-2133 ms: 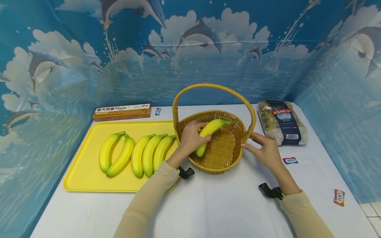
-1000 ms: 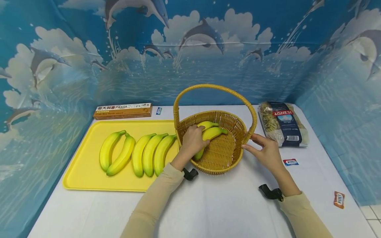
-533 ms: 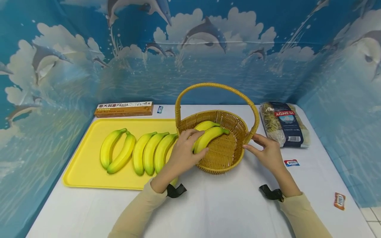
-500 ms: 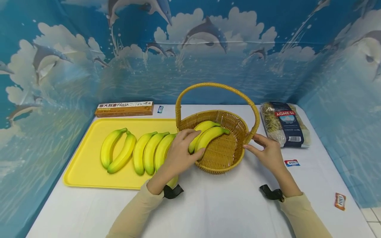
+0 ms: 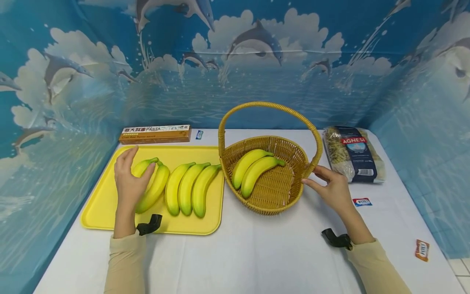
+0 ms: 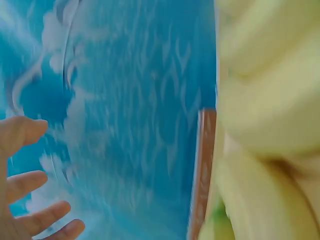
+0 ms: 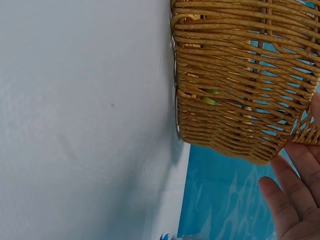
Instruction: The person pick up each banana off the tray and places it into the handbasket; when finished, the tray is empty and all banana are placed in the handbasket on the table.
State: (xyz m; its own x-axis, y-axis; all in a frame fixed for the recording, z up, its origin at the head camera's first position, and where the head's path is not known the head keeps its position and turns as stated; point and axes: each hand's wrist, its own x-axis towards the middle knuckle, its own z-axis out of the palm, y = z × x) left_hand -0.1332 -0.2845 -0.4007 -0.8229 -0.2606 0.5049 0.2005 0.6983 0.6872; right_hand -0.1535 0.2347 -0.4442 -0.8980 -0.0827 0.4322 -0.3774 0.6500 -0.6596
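Observation:
My left hand (image 5: 128, 185) hovers over the left end of a yellow tray (image 5: 99, 216), its fingers spread and holding nothing. Beneath it are two bananas, the nearer banana (image 5: 156, 190) partly covered by the hand. In the left wrist view the fingers (image 6: 32, 217) are apart from the blurred bananas (image 6: 270, 110). Three more bananas (image 5: 189, 190) lie side by side on the tray. Inside the wicker basket (image 5: 273, 192) rest two bananas (image 5: 257, 173), close together on its left side. At the basket's right edge, my right hand (image 5: 334, 190) pinches the handle base between thumb and fingers.
Behind the tray stands a pasta box (image 5: 156, 134) with a small blue packet (image 5: 199, 134) beside it. A bag of Agnesi pasta (image 5: 354, 155) lies at the back right. Two small packets, one red and blue (image 5: 362, 202), one orange (image 5: 422, 250), lie on the right. A dolphin-print curtain (image 5: 176, 98) surrounds the table.
My left hand has set a banana down beside the other in the basket, let go, and moved left over the tray. My right hand has stayed at the basket's edge.

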